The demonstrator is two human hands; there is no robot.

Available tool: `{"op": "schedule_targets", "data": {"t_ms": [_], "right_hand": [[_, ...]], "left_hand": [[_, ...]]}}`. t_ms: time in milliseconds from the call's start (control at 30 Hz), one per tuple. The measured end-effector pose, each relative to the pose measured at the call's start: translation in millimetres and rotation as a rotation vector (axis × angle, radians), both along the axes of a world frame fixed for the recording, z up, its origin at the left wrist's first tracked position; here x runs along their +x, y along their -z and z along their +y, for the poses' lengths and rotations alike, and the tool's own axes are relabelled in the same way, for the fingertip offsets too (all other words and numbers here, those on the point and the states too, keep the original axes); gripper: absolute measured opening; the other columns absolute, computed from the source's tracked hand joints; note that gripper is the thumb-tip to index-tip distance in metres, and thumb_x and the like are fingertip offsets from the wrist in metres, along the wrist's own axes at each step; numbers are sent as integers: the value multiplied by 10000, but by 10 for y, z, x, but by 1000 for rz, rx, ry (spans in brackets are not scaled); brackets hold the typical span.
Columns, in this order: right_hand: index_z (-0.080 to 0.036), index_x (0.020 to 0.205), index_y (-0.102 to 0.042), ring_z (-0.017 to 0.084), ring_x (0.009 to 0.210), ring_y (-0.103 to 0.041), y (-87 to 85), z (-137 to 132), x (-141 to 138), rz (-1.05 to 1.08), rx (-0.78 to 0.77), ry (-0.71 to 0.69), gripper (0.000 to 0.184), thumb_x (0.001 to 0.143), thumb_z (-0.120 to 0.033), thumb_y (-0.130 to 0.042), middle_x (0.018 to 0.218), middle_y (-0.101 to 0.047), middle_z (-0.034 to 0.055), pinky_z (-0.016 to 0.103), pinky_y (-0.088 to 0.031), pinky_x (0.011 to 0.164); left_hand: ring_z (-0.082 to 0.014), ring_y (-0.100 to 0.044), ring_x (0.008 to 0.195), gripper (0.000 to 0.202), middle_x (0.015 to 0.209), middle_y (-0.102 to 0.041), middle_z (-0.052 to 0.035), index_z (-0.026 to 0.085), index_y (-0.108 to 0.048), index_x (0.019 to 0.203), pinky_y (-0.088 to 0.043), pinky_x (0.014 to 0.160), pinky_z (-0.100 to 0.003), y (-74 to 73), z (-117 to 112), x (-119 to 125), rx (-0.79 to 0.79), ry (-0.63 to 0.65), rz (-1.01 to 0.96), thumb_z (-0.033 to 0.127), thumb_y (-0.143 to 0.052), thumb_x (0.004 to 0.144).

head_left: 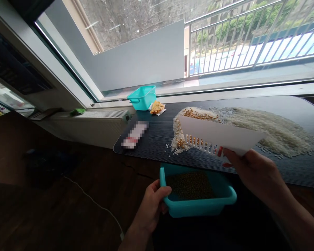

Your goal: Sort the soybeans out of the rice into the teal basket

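My left hand (152,205) grips the left end of a turquoise plastic bin (196,208), thumb over its rim. Small dark greenish-brown beans or grains (191,184) cover the bin's bottom. It is held just below the table's near edge. In my right hand (253,170) is a white plastic panel (217,131) with a row of slots along its lower edge, tilted above the tabletop. Behind the panel lie yellow kernels (196,114) mixed with white grains, partly hidden by it. A wide heap of rice (274,129) spreads to the right.
A second turquoise bin (143,99) stands at the table's far left corner, beside a yellow cloth-like item (157,107) on white paper. A blurred-out flat object (135,135) lies on the dark table (158,136). A radiator (104,122) and window are beyond; a white cable (94,200) crosses the floor.
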State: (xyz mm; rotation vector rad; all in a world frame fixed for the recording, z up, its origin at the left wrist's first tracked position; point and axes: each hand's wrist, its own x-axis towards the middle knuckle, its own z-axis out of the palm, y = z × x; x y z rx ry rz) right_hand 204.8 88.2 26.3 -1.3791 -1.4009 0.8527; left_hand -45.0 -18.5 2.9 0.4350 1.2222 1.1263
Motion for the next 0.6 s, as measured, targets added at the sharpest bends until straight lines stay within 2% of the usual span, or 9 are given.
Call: {"op": "schedule_targets", "data": {"t_ms": [200,433,600], "right_hand": [[-237,786,-749,210,666,-723,-28,49,-103,15,-8,-52,365,745,-597,-703,773,-778,28,319,-644,563],[-263,775,-766,201,610,-720,-44,27,-77,122,-18,-26,275,703,-527,-783,727,-780,7,298,-632,491],[-248,751,-755,226,632,-727,-43,15,-91,177,-74,-15,345,656,-575,-811,721,-780,30,334,-641,489]], "left_hand": [[-37,-295,366,347,443,-401,110,163,-606,744,-216,376,-183,-6,-4,-16,-9,-17,1,366,-850,604],[-42,-332,377,358,467,-420,101,163,-608,742,-232,379,-182,-50,-2,-20,-10,-23,22,367,-857,586],[-40,-334,375,349,473,-426,100,166,-598,724,-226,376,-181,-41,1,-19,-14,-27,21,357,-854,584]]}}
